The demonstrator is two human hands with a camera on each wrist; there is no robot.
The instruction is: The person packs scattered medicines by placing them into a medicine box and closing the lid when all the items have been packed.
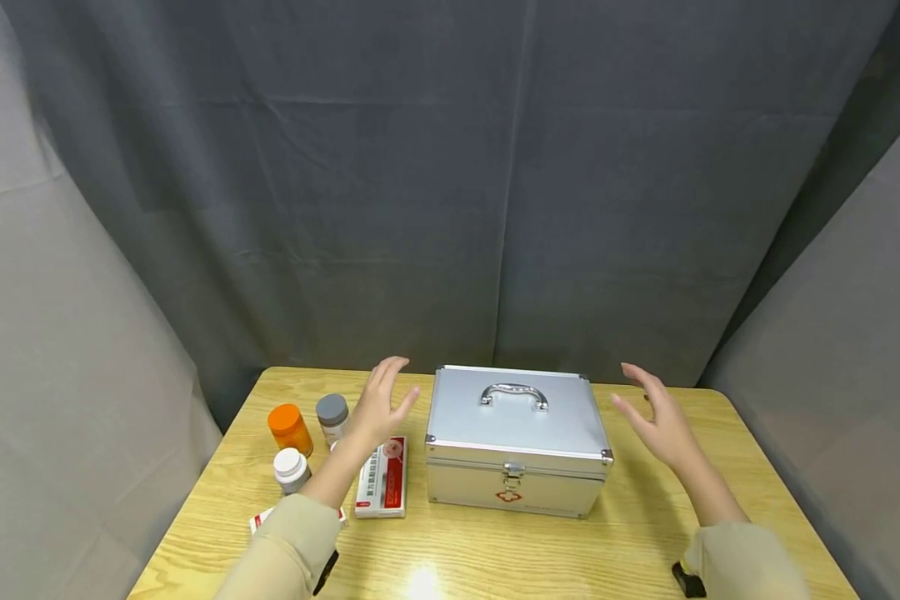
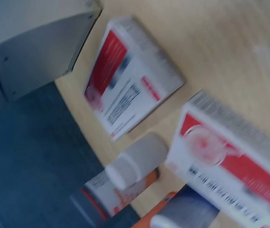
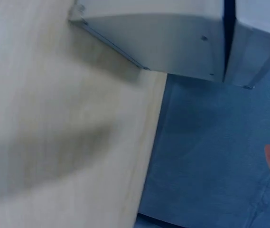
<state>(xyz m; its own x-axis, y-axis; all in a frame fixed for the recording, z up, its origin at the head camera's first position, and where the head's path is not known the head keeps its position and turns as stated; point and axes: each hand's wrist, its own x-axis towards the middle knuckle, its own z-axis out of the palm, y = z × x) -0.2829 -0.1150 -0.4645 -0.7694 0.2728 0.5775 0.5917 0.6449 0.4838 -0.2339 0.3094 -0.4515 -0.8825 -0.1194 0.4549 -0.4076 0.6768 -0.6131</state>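
A silver metal first-aid case (image 1: 517,417) with a lid handle (image 1: 514,390) and a front latch (image 1: 513,473) stands on the table, its lid down. My left hand (image 1: 377,410) is raised to the left of the case, thumb spread from the fingers, holding nothing. On the other side, my right hand (image 1: 662,421) hovers apart from the case with its fingers extended and nothing in it. Below the left hand lies a red and white medicine box (image 1: 382,479); the left wrist view shows a second medicine box (image 2: 234,161) beside it, mostly hidden by my forearm in the head view.
Left of my left arm stand an orange bottle (image 1: 290,429), a grey-capped bottle (image 1: 333,415) and a white-capped bottle (image 1: 292,469). The left wrist view shows another small white bottle (image 2: 137,159). Dark curtains (image 1: 390,208) hang behind the wooden table (image 1: 495,558).
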